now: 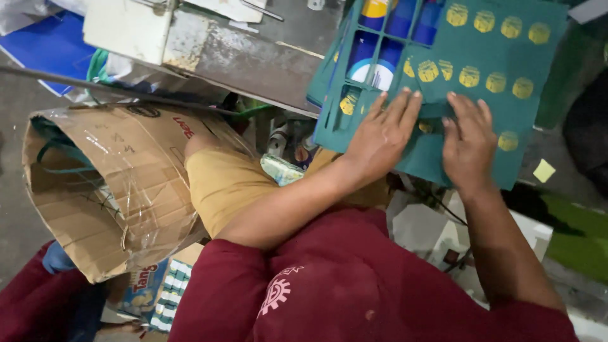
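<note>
1. I see a crushed brown cardboard box [107, 183], wrapped in clear tape, lying open at the left beside the person's knee. It carries a small red mark near its top edge.
2. The teal sheet [500, 63] sits at the upper right on the person's lap. It has printed yellow round marks in rows and rectangular cut-out windows at its left edge. I judge it light, thin and flexible, liable to crease; best held by its edges with flat fingers.
3. A worn metal tabletop [253, 57] lies along the top, behind the sheet.
4. The left hand [380, 136] rests flat on the sheet, fingers spread wide, gripping nothing.
5. The right hand [468, 142] presses just beside it, fingers nearly together, flat.
6. A blue-and-yellow printed package [142, 291] lies at the lower left.
</note>
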